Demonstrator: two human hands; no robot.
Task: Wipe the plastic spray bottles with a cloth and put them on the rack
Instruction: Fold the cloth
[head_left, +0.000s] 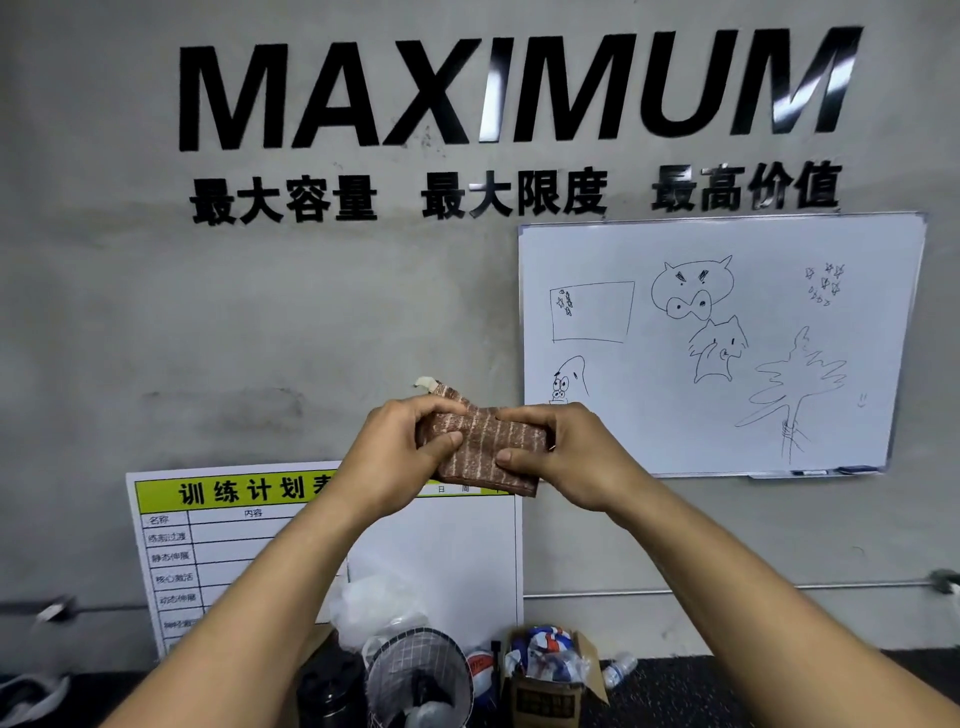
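Clearly no spray bottle and no rack show in this view, so the main risk is that the task stalls while the person looks away from where the bottles stand; where they are I cannot tell. A second risk lies in the cloth (485, 444) itself: it is folded into a small thick pad held up in mid-air before the wall, and if either grip slackens, the folds could spring loose or the pad could drop into the clutter below, among the racket (421, 670) and the box (550, 691) on the floor. A loose corner with a pale tag already sticks up at the top left, which suggests the fold is not tight. The left hand (395, 452) is curled round the cloth's left end, thumb pressed on its front face and fingers wrapped over the top edge. The right hand (563, 454) pinches the right end, thumb under the lower edge and fingers bent over the top. Neither hand is slack; both hold the cloth alone.
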